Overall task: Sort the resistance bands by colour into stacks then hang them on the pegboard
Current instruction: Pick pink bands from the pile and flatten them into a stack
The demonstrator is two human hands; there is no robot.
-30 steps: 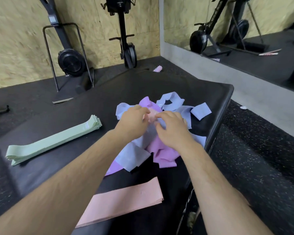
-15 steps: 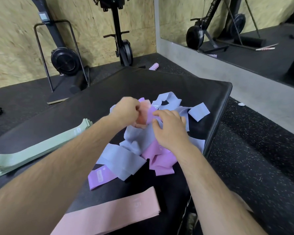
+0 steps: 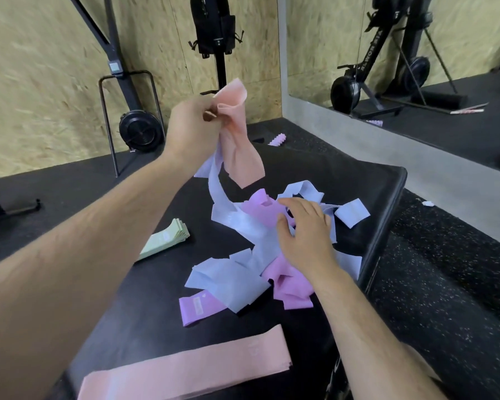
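Black padded surface (image 3: 315,168) in a gym room holds a tangled pile of lilac and purple fabric resistance bands (image 3: 243,272). Left hand (image 3: 194,134), raised above it, pinches a crumpled peach-pink fabric band (image 3: 240,140) in a closed grip. Right hand (image 3: 306,235) rests on the pile, fingers spread.

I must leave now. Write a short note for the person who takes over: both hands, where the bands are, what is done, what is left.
Left hand: raised, shut on a pink band; a blue band trails up with it.
Right hand: open, pressing the mixed pile of blue and purple.
Done: green stack at left, pink stack in front.
Left: free the pink band, add it to its stack, sort blue and purple, hang all. No pegboard in view.
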